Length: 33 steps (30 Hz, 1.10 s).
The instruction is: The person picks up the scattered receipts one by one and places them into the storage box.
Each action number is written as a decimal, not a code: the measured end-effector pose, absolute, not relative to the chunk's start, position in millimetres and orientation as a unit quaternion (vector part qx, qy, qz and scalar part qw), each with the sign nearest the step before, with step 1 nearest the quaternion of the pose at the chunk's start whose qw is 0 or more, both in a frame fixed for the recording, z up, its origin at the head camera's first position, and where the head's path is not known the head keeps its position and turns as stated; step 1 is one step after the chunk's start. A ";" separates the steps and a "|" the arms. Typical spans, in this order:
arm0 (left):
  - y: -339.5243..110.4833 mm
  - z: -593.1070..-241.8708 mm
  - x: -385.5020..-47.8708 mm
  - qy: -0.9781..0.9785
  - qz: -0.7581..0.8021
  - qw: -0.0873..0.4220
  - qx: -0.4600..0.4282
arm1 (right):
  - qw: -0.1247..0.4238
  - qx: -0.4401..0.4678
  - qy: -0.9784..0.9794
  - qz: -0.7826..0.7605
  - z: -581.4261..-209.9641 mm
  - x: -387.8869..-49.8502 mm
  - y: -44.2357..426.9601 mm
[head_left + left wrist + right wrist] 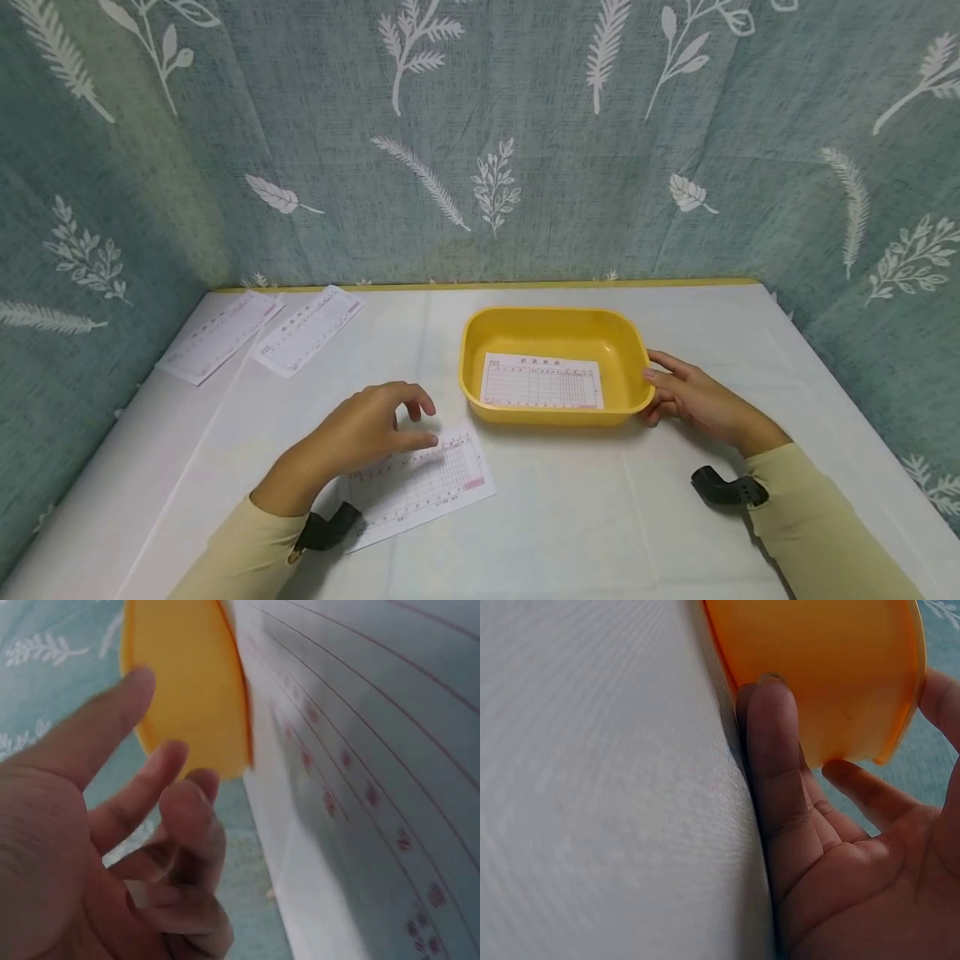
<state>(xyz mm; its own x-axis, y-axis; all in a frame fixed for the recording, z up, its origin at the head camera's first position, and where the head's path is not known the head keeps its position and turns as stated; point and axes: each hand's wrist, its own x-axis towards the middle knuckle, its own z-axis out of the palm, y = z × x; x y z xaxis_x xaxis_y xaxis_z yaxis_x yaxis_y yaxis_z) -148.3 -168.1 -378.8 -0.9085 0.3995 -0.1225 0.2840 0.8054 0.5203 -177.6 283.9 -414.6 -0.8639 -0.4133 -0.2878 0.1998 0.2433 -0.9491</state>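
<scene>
My left hand (375, 429) hovers over a printed paper form (442, 479) on the table, thumb and fingers apart and loosely bent, with nothing between them. In the left wrist view the form's ruled lines run close beside that hand (150, 847). A yellow plastic tray (555, 417) stands to the right of it, with another printed form (540, 383) lying flat inside. At the tray's right end my right hand (693, 396) holds it, thumb at the rim and fingers against the outer wall. The right wrist view shows the little-finger side of this hand (847, 877) low along the tabletop.
Two more printed slips, a left one (221, 337) and a right one (307, 329), lie at the table's back left. A leaf-patterned teal cloth (480, 150) walls off the back and sides. The white tabletop (525, 533) ends at a yellow back edge (420, 287).
</scene>
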 end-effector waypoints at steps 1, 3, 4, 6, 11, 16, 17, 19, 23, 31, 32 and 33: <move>-169.0 -379.7 -148.9 0.942 0.252 0.123 0.185 | 0.251 -0.070 0.747 -0.611 -414.6 -177.8 284.1; -170.5 -381.3 -149.6 0.941 0.244 0.135 0.192 | 0.253 -0.067 0.746 -0.612 -414.8 -178.4 284.3; -170.8 -381.9 -149.8 0.941 0.238 0.139 0.195 | 0.254 -0.067 0.746 -0.611 -414.8 -178.3 284.9; -170.8 -382.7 -150.1 0.942 0.230 0.147 0.195 | 0.254 -0.069 0.747 -0.611 -414.5 -178.1 285.3; -170.5 -384.7 -149.7 0.945 0.216 0.161 0.185 | 0.248 -0.075 0.750 -0.608 -414.4 -178.5 285.3; -172.2 -388.5 -148.0 0.947 0.203 0.179 0.176 | 0.252 -0.073 0.749 -0.609 -414.2 -179.1 284.4; -172.9 -389.0 -148.0 0.946 0.202 0.182 0.176 | 0.252 -0.073 0.748 -0.609 -414.0 -179.1 283.9; -174.4 -390.5 -148.6 0.944 0.204 0.185 0.181 | 0.250 -0.077 0.749 -0.609 -413.7 -179.1 283.8; -176.7 -393.1 -150.9 0.940 0.210 0.193 0.188 | 0.248 -0.080 0.752 -0.606 -412.9 -178.4 284.1; -177.2 -398.3 -151.7 0.935 0.224 0.198 0.194 | 0.251 -0.072 0.751 -0.606 -414.2 -176.8 284.0; -177.0 -398.1 -151.8 0.935 0.224 0.197 0.193 | 0.250 -0.071 0.752 -0.606 -413.8 -176.9 283.9; -176.5 -397.6 -151.7 0.935 0.224 0.197 0.191 | 0.249 -0.070 0.752 -0.606 -413.5 -176.9 284.0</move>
<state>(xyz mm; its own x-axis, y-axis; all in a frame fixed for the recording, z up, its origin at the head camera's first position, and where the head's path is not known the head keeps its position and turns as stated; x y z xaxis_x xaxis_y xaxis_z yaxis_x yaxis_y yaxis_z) -151.7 -176.5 -397.6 -0.8489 0.4461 -0.2834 0.2694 0.8266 0.4942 -176.9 284.0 -413.5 -0.8661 -0.4071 -0.2900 0.1968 0.2554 -0.9466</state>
